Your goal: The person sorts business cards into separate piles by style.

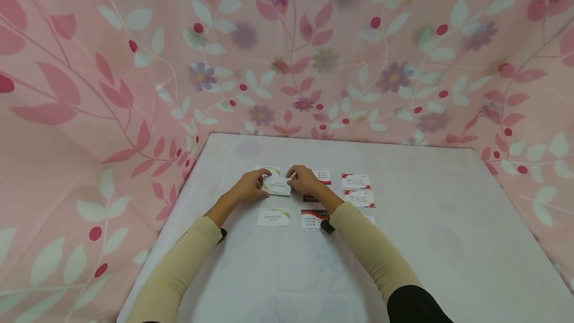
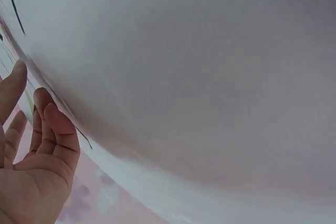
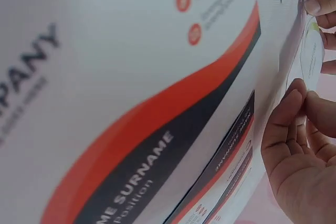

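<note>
A white business card (image 1: 277, 187) with a green swoosh is between my two hands, over another green-trimmed card (image 1: 274, 170) lying behind it. My left hand (image 1: 247, 187) grips its left side, thumb and fingers at the edges. At the right edge, the thumb and index finger of my right hand (image 1: 304, 180) pinch it. In the right wrist view the card (image 3: 313, 59) stretches between both hands' fingertips. Nearer me lies a green-trimmed company card (image 1: 273, 217). The left wrist view shows the curled fingers of my left hand (image 2: 44, 156) at the far left.
Right of the green cards, a column of red-and-black cards (image 1: 311, 219) lies partly under my right wrist. Further right, several cards with red floral corners (image 1: 358, 198) form another column. A white cloth covers the table (image 1: 430, 233); a pink floral curtain (image 1: 314, 54) hangs behind it.
</note>
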Action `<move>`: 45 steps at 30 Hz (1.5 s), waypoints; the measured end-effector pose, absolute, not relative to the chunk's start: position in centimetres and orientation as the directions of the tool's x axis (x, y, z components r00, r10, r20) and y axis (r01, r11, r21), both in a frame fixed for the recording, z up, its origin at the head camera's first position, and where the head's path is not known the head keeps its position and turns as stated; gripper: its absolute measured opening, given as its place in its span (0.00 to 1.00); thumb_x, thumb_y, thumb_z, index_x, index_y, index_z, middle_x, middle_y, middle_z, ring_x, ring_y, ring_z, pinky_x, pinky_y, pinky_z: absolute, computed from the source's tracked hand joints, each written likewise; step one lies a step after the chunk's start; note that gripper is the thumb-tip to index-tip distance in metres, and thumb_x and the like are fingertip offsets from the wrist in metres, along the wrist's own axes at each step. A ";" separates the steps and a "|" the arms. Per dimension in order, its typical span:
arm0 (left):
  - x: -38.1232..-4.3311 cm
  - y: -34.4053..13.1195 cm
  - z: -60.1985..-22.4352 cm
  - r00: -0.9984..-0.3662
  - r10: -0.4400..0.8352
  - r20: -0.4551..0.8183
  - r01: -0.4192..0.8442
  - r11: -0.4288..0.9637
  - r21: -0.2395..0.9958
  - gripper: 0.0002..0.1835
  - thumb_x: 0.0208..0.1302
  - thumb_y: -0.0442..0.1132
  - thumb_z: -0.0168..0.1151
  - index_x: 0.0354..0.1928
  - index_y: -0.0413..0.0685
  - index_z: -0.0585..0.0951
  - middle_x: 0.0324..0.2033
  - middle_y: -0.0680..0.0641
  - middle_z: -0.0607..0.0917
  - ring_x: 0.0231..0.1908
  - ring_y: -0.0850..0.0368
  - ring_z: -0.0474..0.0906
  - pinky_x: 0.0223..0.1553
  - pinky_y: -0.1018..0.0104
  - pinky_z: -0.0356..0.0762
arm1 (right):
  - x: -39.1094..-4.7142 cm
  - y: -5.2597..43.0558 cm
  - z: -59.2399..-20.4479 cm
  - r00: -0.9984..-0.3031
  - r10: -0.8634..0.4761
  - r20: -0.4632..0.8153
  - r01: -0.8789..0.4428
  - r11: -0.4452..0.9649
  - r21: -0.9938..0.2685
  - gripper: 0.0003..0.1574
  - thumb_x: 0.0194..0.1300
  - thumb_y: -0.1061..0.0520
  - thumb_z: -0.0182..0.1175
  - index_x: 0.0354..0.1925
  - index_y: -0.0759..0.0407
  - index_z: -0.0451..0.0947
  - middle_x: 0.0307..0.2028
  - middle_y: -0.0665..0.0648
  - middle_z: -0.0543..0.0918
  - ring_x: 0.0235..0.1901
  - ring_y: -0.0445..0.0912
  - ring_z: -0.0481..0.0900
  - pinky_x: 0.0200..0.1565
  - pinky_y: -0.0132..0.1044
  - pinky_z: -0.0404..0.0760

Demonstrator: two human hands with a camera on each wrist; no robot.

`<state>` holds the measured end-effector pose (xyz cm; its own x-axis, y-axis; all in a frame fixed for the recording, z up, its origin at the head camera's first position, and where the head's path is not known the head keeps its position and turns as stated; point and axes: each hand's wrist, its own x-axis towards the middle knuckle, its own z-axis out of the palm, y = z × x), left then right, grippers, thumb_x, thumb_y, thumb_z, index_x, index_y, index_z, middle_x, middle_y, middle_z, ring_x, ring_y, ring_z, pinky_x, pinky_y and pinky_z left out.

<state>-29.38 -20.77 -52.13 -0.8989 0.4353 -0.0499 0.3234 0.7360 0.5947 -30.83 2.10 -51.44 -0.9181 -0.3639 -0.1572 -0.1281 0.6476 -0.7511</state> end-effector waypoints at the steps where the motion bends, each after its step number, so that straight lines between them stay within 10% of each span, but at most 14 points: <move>1: -29.4 -20.9 -52.1 -0.899 0.437 -0.037 0.332 0.733 0.593 0.35 0.50 0.36 0.78 0.61 0.46 0.74 0.37 0.45 0.79 0.32 0.57 0.74 0.38 0.64 0.73 | -30.9 2.1 -51.4 -0.919 -0.360 -0.160 -0.117 0.638 -0.761 0.10 0.66 0.60 0.62 0.46 0.59 0.79 0.31 0.57 0.82 0.27 0.43 0.77 0.30 0.31 0.73; 12: -30.3 -22.0 -52.4 -0.898 0.440 0.005 0.354 0.715 0.602 0.35 0.48 0.38 0.79 0.61 0.43 0.78 0.32 0.47 0.80 0.27 0.61 0.71 0.32 0.68 0.70 | -31.5 1.3 -51.7 -0.933 -0.338 -0.124 -0.114 0.604 -0.789 0.13 0.64 0.58 0.66 0.47 0.60 0.80 0.27 0.53 0.80 0.24 0.42 0.74 0.27 0.31 0.72; 23: -31.6 -23.3 -51.8 -0.918 0.392 -0.058 0.275 0.735 0.620 0.35 0.48 0.37 0.79 0.60 0.44 0.78 0.32 0.46 0.79 0.28 0.59 0.72 0.33 0.68 0.70 | -31.3 -0.9 -51.8 -0.915 -0.404 -0.003 -0.303 0.691 -0.657 0.39 0.49 0.56 0.78 0.58 0.64 0.76 0.30 0.56 0.80 0.27 0.41 0.72 0.34 0.32 0.72; 45: -35.2 -23.8 -50.7 -0.909 0.385 -0.161 0.226 0.779 0.585 0.32 0.49 0.35 0.78 0.58 0.46 0.78 0.28 0.46 0.80 0.28 0.57 0.73 0.30 0.67 0.70 | -32.9 -2.8 -52.4 -0.953 -0.301 0.025 -0.253 0.750 -0.612 0.38 0.51 0.53 0.77 0.59 0.62 0.77 0.31 0.56 0.80 0.34 0.46 0.73 0.41 0.36 0.73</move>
<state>-35.20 -23.85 -50.69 -0.9088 0.3847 -0.1613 0.2257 0.7788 0.5853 -32.86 -2.83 -52.40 -0.9532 -0.3015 0.0246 -0.2529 0.7497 -0.6115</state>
